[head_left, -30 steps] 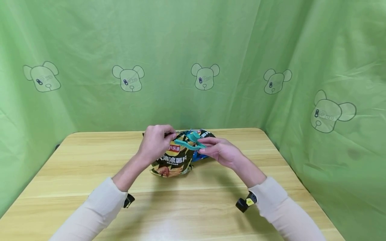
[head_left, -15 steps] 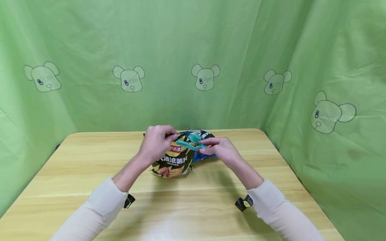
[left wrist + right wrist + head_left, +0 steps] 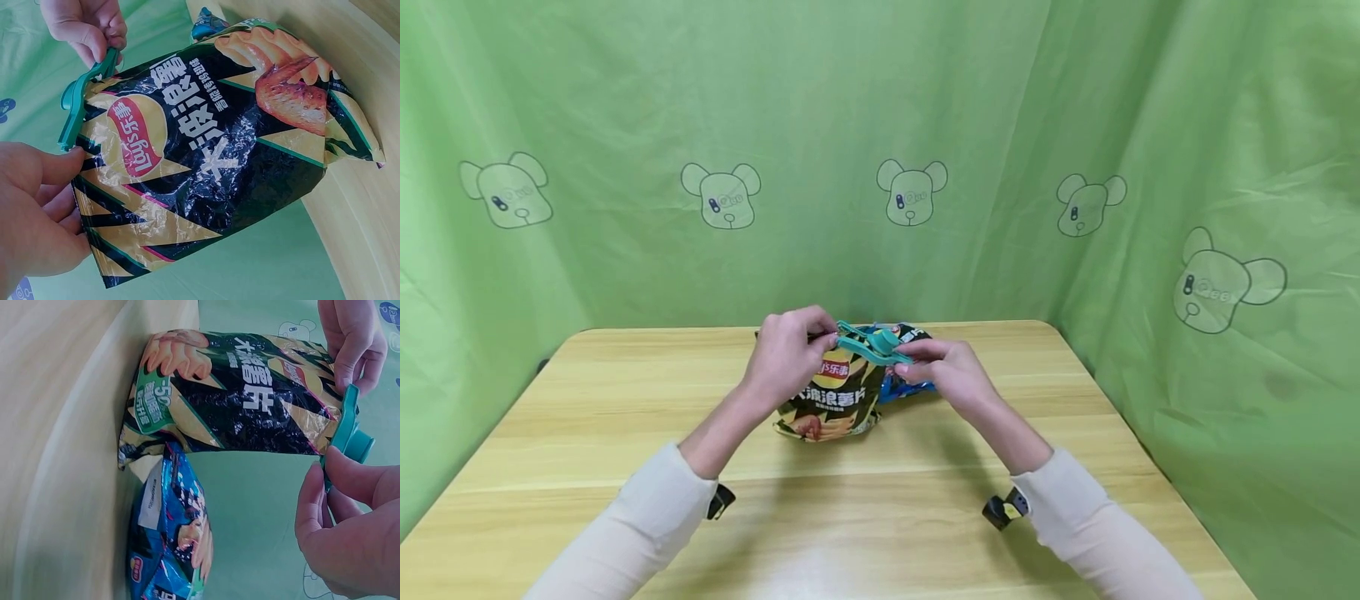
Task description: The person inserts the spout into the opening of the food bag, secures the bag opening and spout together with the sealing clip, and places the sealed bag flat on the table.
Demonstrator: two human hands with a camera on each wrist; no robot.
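A black-and-gold bag of chips (image 3: 831, 404) stands upright on the table. My left hand (image 3: 786, 354) pinches its top edge toward the left; the fingertips behind the bag are partly hidden. At the bag's upper right, a teal bag clip (image 3: 870, 350) straddles the top edge, one arm in front and the other behind. My right hand (image 3: 951, 373) holds the clip's right end between thumb and fingers. In the left wrist view, the clip (image 3: 74, 112) reaches close to my left thumb. The right wrist view has the clip (image 3: 345, 428) lying along the bag's top.
A blue chip bag (image 3: 169, 531) stands right behind the black one, largely covered by it in the head view. The wooden table (image 3: 850, 517) reaches back to a green curtain (image 3: 820, 267), which also hangs along both sides.
The clip has risen and tilted from the bag's front to its top edge, with its arms now on both sides. My right hand has shifted slightly; my left hand stays put.
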